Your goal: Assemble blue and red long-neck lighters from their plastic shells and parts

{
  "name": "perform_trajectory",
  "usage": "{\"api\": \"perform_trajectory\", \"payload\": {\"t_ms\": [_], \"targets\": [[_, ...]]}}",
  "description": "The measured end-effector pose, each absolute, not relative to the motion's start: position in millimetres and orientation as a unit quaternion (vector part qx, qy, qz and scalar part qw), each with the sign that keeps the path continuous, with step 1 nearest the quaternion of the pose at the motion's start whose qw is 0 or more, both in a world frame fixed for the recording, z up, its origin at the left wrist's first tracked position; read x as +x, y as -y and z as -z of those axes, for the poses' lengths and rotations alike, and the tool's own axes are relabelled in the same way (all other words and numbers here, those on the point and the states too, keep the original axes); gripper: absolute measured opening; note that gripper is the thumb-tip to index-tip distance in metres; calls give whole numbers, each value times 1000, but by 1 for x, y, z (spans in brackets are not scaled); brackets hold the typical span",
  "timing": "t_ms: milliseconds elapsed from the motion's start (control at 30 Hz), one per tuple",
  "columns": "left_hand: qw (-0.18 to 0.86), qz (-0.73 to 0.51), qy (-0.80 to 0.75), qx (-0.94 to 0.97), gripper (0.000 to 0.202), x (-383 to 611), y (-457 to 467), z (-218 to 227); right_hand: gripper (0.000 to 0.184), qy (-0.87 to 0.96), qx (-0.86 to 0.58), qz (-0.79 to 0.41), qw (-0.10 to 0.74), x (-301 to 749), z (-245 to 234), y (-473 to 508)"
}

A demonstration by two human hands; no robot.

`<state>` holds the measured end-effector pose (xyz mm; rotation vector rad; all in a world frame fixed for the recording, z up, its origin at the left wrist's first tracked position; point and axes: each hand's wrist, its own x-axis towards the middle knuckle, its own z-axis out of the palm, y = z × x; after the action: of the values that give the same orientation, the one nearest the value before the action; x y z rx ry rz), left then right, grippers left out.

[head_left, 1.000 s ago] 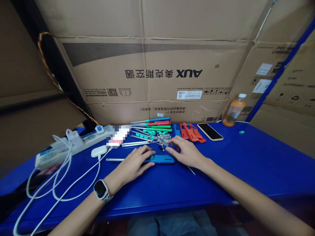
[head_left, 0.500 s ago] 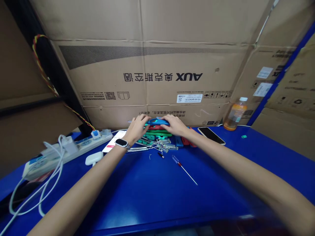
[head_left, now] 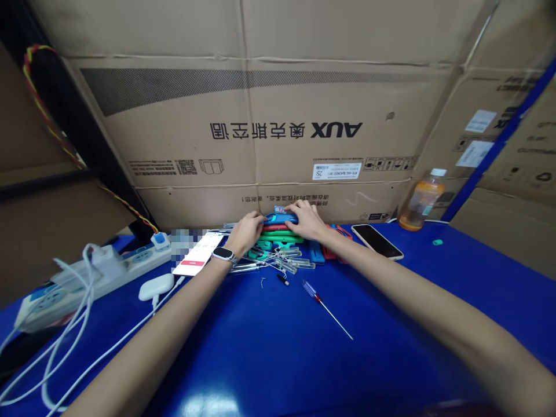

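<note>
At the back of the bench (head_left: 269, 347), close to the cardboard (head_left: 217, 98), a blue plastic handle (head_left: 281, 219) is seen between the two hands. Its left end is met by the fingers of the left hand (head_left: 245, 234), its right end by those of the right hand (head_left: 306, 220); the fingers are bent around the ends, but whether it is gripped or only steadied cannot be told. A red handle (head_left: 278, 227) and green handles (head_left: 281, 237) are lined up just in front, so if the blue one is pushed down unevenly, the row could be skewed. The numbered label (head_left: 280, 209) behind it could be knocked by the right fingers. If the wrists are drawn back low, the pile of clear tubes (head_left: 299, 263) could be caught and scattered. The clear-handled screwdriver (head_left: 317, 299) is left loose in front and could be rolled by a stray touch; the small black-tipped piece (head_left: 282, 280) and the bent wire (head_left: 262, 282) could easily be swept away unnoticed.
</note>
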<state>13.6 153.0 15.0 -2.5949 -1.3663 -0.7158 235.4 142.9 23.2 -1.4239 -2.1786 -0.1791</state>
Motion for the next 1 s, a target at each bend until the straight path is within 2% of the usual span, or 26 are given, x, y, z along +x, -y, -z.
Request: {"api": "perform_trajectory", "payload": {"t_ms": [533, 767, 1000], "targets": [[65, 246, 461, -850, 26, 10, -133, -22, 38, 810, -518, 89, 261, 239, -23, -129], [56, 269, 453, -848, 25, 6, -114, -27, 35, 800, -517, 101, 286, 235, -26, -123], [-9, 278, 427, -861, 21, -10, -65, -20, 25, 801, -501, 51, 324, 235, -24, -74]]}}
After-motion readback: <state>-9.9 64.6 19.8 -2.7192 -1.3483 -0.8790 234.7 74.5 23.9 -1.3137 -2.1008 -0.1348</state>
